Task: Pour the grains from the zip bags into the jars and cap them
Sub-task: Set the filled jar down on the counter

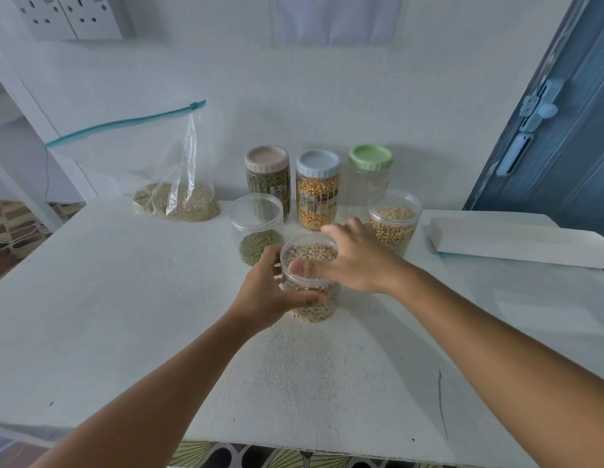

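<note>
A clear jar of pale beans (312, 310) stands on the white table (125, 315) in the middle. My left hand (268, 295) wraps around its left side, thumb across the front. My right hand (358, 261) lies over the jar's top, its fingers curled around the clear lid (310, 246) and its thumb showing through the plastic. At the back left, a zip bag (175, 201) with a teal slider leans on the wall, with greenish grain in its bottom. The slider sits at the bag's right end.
Behind the held jar stand a clear-lidded jar of green grains (256, 231) and one of yellow beans (393, 224). Further back are jars with beige (267, 170), blue (317, 190) and green (371, 170) caps. A white box (516, 241) lies at the right.
</note>
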### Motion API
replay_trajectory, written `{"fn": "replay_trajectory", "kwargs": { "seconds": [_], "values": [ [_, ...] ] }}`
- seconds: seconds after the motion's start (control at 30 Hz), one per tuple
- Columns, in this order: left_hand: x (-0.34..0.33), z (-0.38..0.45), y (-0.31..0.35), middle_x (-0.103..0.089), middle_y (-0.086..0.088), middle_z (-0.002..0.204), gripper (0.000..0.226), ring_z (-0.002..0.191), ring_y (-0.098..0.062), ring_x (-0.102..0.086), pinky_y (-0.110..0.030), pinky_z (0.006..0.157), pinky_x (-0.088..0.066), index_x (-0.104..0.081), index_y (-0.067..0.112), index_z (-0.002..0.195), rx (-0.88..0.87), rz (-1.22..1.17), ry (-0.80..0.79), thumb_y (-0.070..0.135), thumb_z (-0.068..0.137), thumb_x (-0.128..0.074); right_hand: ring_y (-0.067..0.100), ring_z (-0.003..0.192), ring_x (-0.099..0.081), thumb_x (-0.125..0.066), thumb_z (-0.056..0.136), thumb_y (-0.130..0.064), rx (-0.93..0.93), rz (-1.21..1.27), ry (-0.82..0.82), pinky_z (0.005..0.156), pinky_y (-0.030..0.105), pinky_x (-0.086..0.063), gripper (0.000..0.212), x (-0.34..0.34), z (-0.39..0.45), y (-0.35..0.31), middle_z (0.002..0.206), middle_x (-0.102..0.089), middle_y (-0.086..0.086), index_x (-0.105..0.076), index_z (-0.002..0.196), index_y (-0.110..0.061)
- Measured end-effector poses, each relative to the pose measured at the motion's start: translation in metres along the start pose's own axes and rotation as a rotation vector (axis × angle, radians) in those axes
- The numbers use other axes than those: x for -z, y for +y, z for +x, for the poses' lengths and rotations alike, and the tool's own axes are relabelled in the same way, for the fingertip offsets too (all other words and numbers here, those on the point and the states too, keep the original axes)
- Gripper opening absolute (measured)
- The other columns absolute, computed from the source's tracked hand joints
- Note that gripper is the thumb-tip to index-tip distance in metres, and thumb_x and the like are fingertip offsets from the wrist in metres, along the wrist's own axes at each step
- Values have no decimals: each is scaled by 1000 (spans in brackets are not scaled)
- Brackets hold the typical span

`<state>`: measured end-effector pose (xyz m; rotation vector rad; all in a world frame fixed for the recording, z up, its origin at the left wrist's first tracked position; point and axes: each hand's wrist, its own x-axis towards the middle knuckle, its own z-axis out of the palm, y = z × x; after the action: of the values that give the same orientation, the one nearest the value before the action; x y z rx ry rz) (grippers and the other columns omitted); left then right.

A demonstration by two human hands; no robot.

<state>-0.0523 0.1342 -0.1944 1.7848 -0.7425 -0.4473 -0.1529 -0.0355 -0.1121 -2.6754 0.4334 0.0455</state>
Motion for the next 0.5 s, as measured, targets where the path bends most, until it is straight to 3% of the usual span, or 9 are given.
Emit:
{"fn": "replay_trajectory", "kwargs": {
  "seconds": [0.07,0.1,0.17,0.2,0.23,0.3,0.37,0.43,0.5],
  "values": [
    [-1,1,-1,-68,14,123,97,117,-2,-64,-26,99,-53,-51,30,135,3,10,-1,41,54,-103,28,133,-50,-33,60,-107,12,2,-29,107,51,-47,126,9,-3,7,144,-50,9,-50,146,-16],
    [-1,1,-1,-67,14,124,99,117,-2,-62,-24,99,-52,-50,30,136,5,15,-1,41,54,-103,26,116,-61,-29,64,-107,15,-32,37,95,48,-54,119,10,-4,11,129,-61,8,-61,128,-12],
    [-1,0,-3,-65,14,126,99,118,-1,-61,-21,97,-50,-49,29,137,6,18,-3,41,54,-102,22,89,-63,-24,72,-104,7,-113,215,76,42,-55,99,8,-6,15,97,-64,2,-61,94,-15],
    [-1,0,-3,-65,14,126,99,118,-1,-61,-20,97,-50,-49,29,137,4,18,-6,41,54,-102,19,88,-60,-24,74,-102,13,-135,275,74,38,-52,92,6,-6,16,95,-60,-1,-59,89,-18],
    [-1,0,-2,-65,14,125,99,117,0,-61,-19,96,-50,-49,29,136,3,18,-9,40,54,-102,17,96,-57,-27,76,-100,34,-121,292,80,37,-51,88,5,-6,17,102,-58,-2,-59,95,-20],
    [0,0,-1,-67,13,123,96,114,2,-62,-19,94,-51,-51,30,134,4,17,-8,38,54,-102,20,131,-45,-42,79,-93,108,-21,162,105,42,-44,87,7,-3,13,138,-48,1,-55,134,-26],
    [0,0,0,-67,14,122,95,111,5,-62,-16,91,-51,-51,30,133,5,20,-7,36,53,-103,16,153,-17,-61,81,-81,171,38,-91,121,50,-27,101,13,-1,5,165,-20,-9,-24,162,-34],
    [0,-1,2,-66,14,121,96,110,7,-61,-10,87,-50,-51,29,133,-4,31,-6,36,52,-102,15,156,-7,-73,80,-73,170,15,-232,123,49,-22,114,15,4,2,168,-10,-14,-9,166,-34],
    [-1,-2,1,-67,15,120,93,108,7,-61,-9,85,-50,-52,29,131,-9,30,8,33,53,-103,19,153,-16,-76,76,-73,134,-4,-198,121,46,-29,118,11,8,-1,162,-18,-8,-14,165,-31]
  ]
}}
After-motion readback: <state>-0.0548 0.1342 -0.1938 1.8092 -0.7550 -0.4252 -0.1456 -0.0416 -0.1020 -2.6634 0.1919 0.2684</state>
